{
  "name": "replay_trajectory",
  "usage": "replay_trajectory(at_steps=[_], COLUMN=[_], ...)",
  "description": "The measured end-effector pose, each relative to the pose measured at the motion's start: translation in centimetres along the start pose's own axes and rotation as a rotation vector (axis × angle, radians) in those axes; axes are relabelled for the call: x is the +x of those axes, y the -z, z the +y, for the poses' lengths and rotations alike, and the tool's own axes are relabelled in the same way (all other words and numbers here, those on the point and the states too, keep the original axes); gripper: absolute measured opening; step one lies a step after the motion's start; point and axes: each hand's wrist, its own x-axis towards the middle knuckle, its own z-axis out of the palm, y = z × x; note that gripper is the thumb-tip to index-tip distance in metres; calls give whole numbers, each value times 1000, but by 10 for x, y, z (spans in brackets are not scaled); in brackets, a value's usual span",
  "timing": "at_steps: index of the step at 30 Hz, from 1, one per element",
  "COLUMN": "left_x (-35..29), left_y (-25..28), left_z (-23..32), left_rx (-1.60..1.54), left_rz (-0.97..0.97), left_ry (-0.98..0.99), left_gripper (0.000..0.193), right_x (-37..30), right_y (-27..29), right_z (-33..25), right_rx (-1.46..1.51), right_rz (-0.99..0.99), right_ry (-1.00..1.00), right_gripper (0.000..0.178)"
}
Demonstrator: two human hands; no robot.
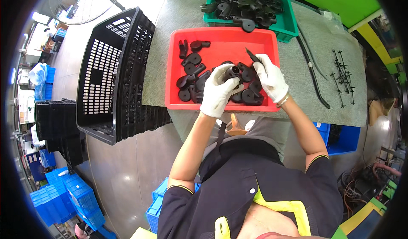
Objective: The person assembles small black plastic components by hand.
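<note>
Both my hands wear white gloves and are over a red tray (171,69). My left hand (216,90) is closed around a black plastic part (233,72), whose round hollow end faces up. In my right hand (272,80), pinched between thumb and fingers, is a slim dark trimming knife (251,55) with its pointed tip toward the upper left. The knife and the part are apart. Several similar black parts (193,60) with round discs and short stems lie in the tray, some hidden under my hands.
Behind the tray stands a green bin (291,22) heaped with black parts. A black hose (312,69) and thin black sprues (343,75) lie on the table (297,107) to the right. Black crates (136,77) stand at the left, blue crates (80,196) lower left.
</note>
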Motion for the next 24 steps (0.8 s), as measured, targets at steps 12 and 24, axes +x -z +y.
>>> replay_trajectory(at_steps=[12,24], left_x=[-23,-25], left_y=[9,7], left_z=[-4,-7], left_rx=[63,62], left_rz=[76,130], left_ry=[-181,-224], left_gripper=[40,33], right_x=[-39,-44], right_y=[7,3], right_z=[-44,-51], right_rx=[-219,-429], right_rz=[-100,-47], right_ry=[409,486], right_gripper=[34,43])
